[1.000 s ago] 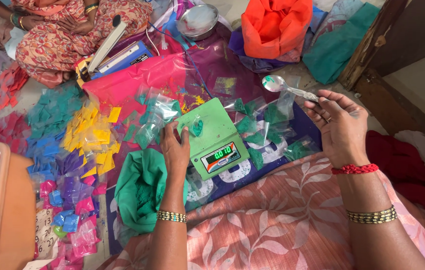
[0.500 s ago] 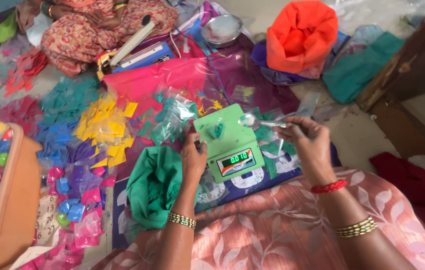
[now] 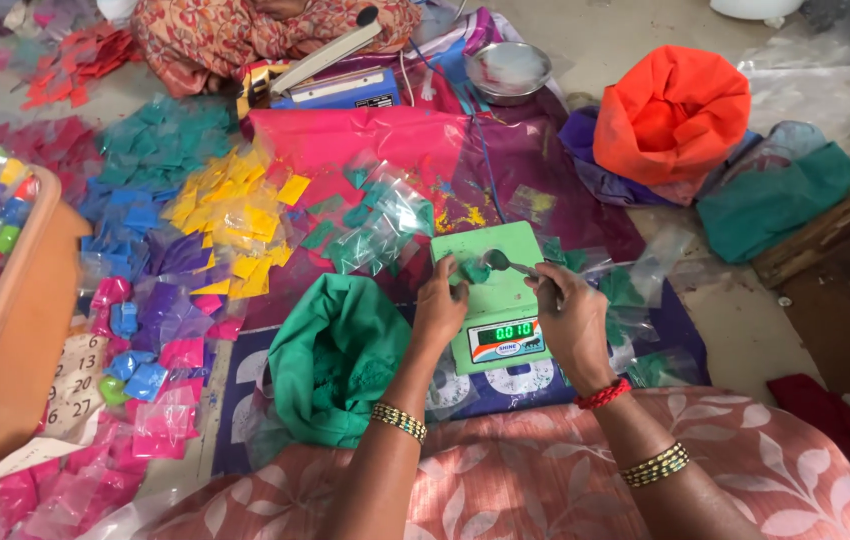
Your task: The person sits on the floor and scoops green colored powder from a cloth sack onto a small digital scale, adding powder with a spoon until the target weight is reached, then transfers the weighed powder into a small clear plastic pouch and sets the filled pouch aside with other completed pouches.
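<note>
Green powder (image 3: 474, 270) sits in a small heap on the pale green platform of the digital scale (image 3: 493, 300), which rests on a dark blue and purple sheet (image 3: 245, 385) on the floor in front of my knees. The scale's display faces me with lit green digits. My left hand (image 3: 440, 310) is curled at the platform's left edge, fingertips pinched at the heap; whether a clear packet lies under the powder I cannot tell. My right hand (image 3: 570, 320) is closed around the handle of a metal spoon (image 3: 507, 264), whose bowl lies over the heap. An open green bag (image 3: 335, 355) of the same powder stands just left of the scale. Small clear packets of green powder (image 3: 375, 225) lie beyond it. The spoon handle is mostly hidden in my fist, and the scale's near right corner is covered by my right hand.
</note>
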